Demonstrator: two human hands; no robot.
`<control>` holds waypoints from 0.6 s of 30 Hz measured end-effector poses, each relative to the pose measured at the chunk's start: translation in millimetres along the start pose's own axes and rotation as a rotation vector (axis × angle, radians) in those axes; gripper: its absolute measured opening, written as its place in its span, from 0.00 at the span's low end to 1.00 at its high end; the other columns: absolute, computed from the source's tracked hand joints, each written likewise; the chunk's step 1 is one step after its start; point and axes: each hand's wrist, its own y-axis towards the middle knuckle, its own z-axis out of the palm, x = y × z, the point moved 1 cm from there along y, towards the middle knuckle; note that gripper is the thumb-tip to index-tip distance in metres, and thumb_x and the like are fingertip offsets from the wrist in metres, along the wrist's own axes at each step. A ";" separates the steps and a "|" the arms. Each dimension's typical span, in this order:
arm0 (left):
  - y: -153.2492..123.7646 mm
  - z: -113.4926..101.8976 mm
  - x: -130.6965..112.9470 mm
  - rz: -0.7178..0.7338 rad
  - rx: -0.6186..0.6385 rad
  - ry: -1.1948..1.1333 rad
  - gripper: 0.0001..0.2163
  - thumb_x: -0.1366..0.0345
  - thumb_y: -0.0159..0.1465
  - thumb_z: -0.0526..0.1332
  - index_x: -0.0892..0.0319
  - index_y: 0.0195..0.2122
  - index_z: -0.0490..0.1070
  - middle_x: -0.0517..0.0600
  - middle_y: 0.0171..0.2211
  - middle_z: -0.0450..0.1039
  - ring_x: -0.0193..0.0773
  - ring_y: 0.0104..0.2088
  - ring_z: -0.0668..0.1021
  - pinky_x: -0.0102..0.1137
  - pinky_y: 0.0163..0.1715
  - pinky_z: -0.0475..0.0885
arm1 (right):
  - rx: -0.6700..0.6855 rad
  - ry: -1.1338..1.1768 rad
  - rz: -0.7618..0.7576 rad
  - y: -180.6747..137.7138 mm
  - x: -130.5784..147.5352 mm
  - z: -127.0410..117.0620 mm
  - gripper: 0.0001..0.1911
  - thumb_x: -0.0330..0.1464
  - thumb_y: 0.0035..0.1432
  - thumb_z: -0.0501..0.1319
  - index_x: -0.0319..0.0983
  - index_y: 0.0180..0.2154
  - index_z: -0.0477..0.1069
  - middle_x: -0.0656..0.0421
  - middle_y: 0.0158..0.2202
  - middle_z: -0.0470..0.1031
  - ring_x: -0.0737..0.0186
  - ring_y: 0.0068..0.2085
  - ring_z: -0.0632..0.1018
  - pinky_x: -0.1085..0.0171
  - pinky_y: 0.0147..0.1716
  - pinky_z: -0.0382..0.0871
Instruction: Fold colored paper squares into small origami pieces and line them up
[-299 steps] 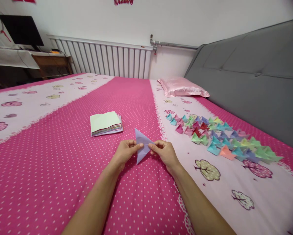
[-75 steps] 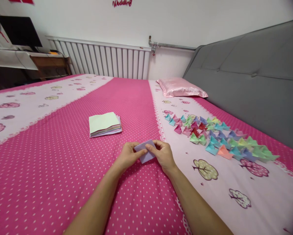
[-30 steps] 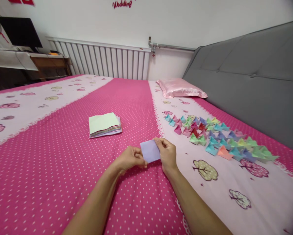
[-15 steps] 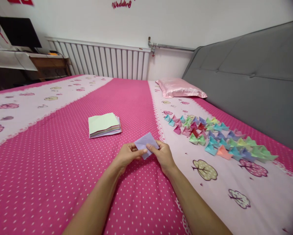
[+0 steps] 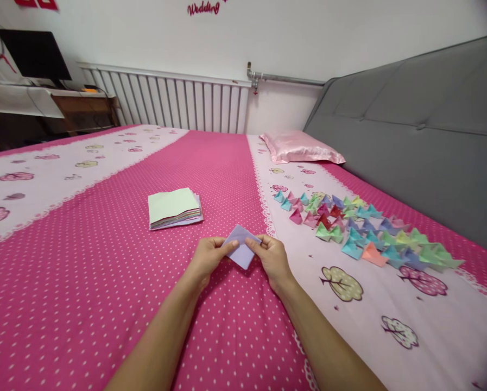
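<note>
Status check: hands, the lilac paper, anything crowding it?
Grip: left hand and right hand both pinch the folded lilac paper, low over the pink bedspread. Nearby: paper stack ahead-left, folded pieces to the right, both apart from it.

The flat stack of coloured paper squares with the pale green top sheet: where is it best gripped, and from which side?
Probably its near right corner, approached from the person's side, thumb on top and fingers slid beneath. The stack lies flat on the pink dotted bedspread, its layered edge facing the hands; the left hand and right hand pinch the lilac folded paper.
</note>
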 end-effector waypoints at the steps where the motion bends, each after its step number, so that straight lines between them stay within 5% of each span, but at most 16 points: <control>1: 0.3 0.2 0.3 -0.006 -0.002 -0.007 0.15 0.58 0.46 0.67 0.68 0.26 0.76 0.54 0.24 0.76 0.32 0.22 0.72 0.26 0.26 0.64 | -0.006 0.013 0.004 0.0 0.6 0.3 0.16 0.40 0.40 0.67 0.35 0.27 0.71 0.60 0.22 0.73 0.65 0.24 0.72 0.66 0.26 0.66; 13: 3.2 0.4 -0.2 0.018 -0.038 -0.018 0.15 0.56 0.46 0.67 0.66 0.21 0.74 0.50 0.18 0.72 0.29 0.18 0.68 0.24 0.20 0.61 | -0.052 -0.123 -0.128 2.0 0.1 -4.4 0.18 0.44 0.51 0.58 0.36 0.21 0.69 0.64 0.16 0.66 0.70 0.19 0.63 0.70 0.19 0.55; 18: 3.3 -1.0 0.3 0.025 -0.032 -0.006 0.15 0.56 0.47 0.66 0.66 0.21 0.73 0.49 0.17 0.70 0.28 0.17 0.67 0.24 0.20 0.60 | -0.040 -0.096 -0.099 1.3 3.5 -3.5 0.15 0.42 0.48 0.61 0.35 0.24 0.73 0.62 0.19 0.70 0.68 0.22 0.68 0.69 0.23 0.60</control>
